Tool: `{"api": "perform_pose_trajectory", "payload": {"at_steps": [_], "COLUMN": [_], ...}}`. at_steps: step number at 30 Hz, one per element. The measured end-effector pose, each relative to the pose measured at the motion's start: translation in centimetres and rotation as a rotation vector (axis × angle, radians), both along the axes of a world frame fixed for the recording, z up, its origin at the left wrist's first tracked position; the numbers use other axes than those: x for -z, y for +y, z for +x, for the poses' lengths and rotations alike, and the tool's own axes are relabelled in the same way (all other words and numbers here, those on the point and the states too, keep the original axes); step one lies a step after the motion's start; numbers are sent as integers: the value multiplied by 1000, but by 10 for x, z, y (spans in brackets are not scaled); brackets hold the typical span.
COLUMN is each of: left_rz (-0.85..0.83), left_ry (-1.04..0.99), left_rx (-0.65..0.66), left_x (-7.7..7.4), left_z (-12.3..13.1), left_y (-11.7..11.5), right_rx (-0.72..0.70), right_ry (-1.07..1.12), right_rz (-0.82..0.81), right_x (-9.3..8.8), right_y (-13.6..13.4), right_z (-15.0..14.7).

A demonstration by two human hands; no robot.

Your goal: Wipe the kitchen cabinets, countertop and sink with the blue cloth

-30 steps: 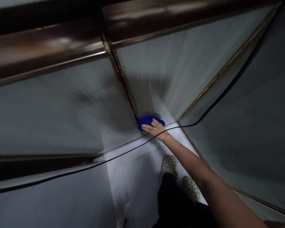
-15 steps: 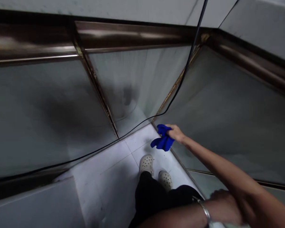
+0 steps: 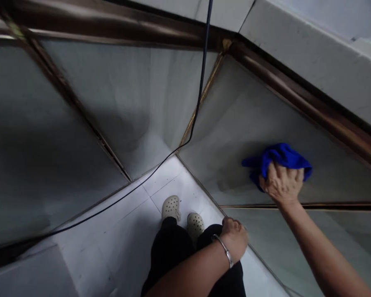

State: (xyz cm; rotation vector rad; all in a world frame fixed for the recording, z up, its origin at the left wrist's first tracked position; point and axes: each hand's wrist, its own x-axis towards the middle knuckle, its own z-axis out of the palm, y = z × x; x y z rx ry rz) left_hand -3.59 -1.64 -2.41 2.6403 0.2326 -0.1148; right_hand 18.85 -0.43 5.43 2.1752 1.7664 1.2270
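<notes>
My right hand point(image 3: 282, 183) presses a bunched blue cloth point(image 3: 286, 156) against the grey panel point(image 3: 235, 119) on the right. Its fingers are bent over the cloth, and loose folds hang out to the left. My left hand point(image 3: 235, 237), below a silver bracelet point(image 3: 224, 249), is held by my knee with its fingers curled in. Nothing sticks out of that hand, though its palm is hidden.
A thin black cable point(image 3: 200, 90) hangs down in the corner and runs left along the panel's foot. Brown metal rails point(image 3: 126, 24) frame the panels. Below are white floor tiles point(image 3: 126, 222) and my beige clogs point(image 3: 171, 206).
My right hand has carried the blue cloth from above the floor by the corner rightward and onto the right panel. My left hand has moved left, beside my knee. The view has shifted right.
</notes>
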Motion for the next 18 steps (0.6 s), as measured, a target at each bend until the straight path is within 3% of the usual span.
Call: {"api": "perform_pose_trajectory", "payload": {"at_steps": [3,8,13,16,18], "left_rz": [-32,-76,19,119,91], "left_ry": [46,104,80,26,66], "left_rx": [24,83,41,-26,-46], "left_x": [-4,-16,-17,-13,-12], "left_z": [6,7,-5,-12,-13], "left_y": [-2,1,9,10,10], "right_rx": [22,-134,-225,-231,-214], "right_ry": [74,234,377,452,492], "right_rz": [-162,-331,-494,-662,-796], "right_x": [32,84,156,205,235], "right_y": [24,95,155,160,143], "right_z": [-6,-25,-41,-43,-41]}}
